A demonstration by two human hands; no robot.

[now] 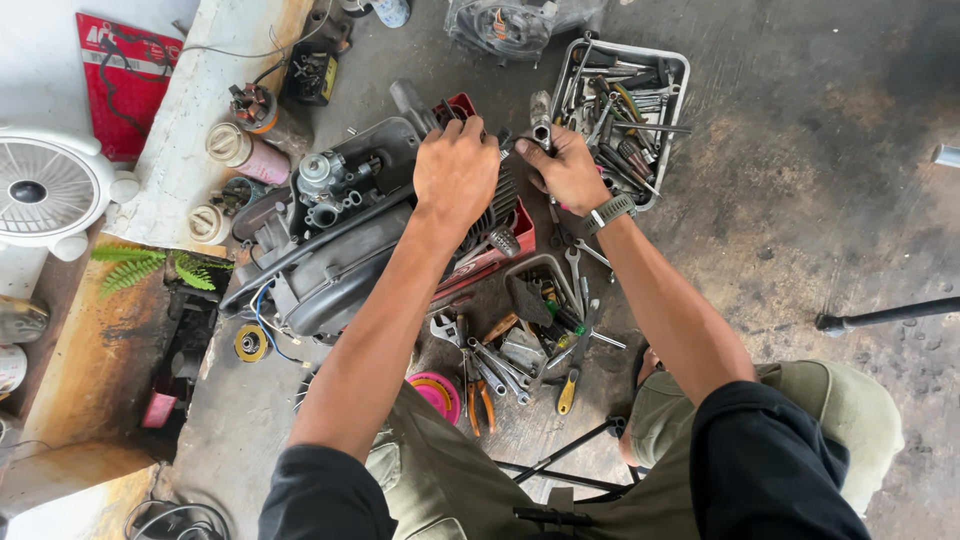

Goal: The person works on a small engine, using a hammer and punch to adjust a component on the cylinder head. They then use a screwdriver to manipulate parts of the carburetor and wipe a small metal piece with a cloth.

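Head view. Your left hand (455,172) lies palm-down, fingers curled, on the finned cylinder (497,205) of the small engine (350,225); whether it grips or merely steadies the fins cannot be told. Your right hand (568,170), just right of the cylinder, is closed around a metal socket tool (541,122) standing upright at the engine's top edge.

Risks: the engine rests on a red tray (505,245) on the concrete floor (800,200); a hard turn could rock it off the tray. Loose wrenches (500,365) below the engine could be kicked or knelt on.

Packages and labels: a red rectangular packet (120,85) lies far left of the engine, beside a white fan (50,190). A pink round tin (438,392) lies below the engine. A grey tool tray (625,110) sits right of it.
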